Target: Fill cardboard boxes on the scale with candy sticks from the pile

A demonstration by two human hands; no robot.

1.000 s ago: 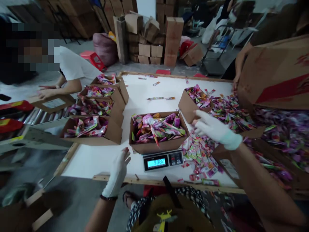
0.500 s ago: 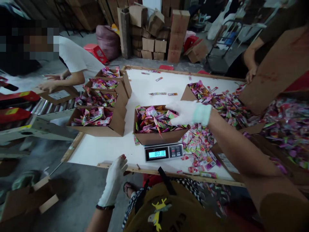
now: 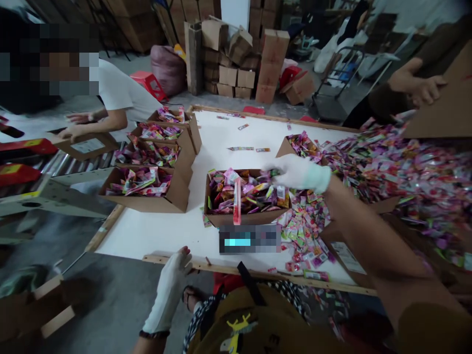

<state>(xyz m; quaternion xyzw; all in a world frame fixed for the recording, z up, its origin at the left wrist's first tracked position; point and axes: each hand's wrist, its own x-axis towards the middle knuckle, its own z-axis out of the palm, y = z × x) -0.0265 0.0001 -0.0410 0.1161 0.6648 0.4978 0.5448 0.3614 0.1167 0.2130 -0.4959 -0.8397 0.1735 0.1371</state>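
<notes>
The fingers of the gloved right hand are bunched narrow over the back right corner of a brown cardboard carton, their tips among the candy packets that fill it; whether they pinch a packet, I cannot tell. A red stick packet stands upright against the carton's front wall, its lower end over the rim. The gloved left hand is empty, open with its fingers together, and its tips reach the wooden front rail of the table. A blurred digital scale sits directly under the carton's front edge. To the right, a heap of loose packets presses against the carton and runs almost to the rail, leaving little room on that side. To the left, open white tabletop separates the carton from a row of four filled cartons along the table's left edge. A few stray packets lie toward the back edge. Beyond the heap, a co-worker's hand hangs beside a cardboard flap, and another person's hands rest past the row.
</notes>
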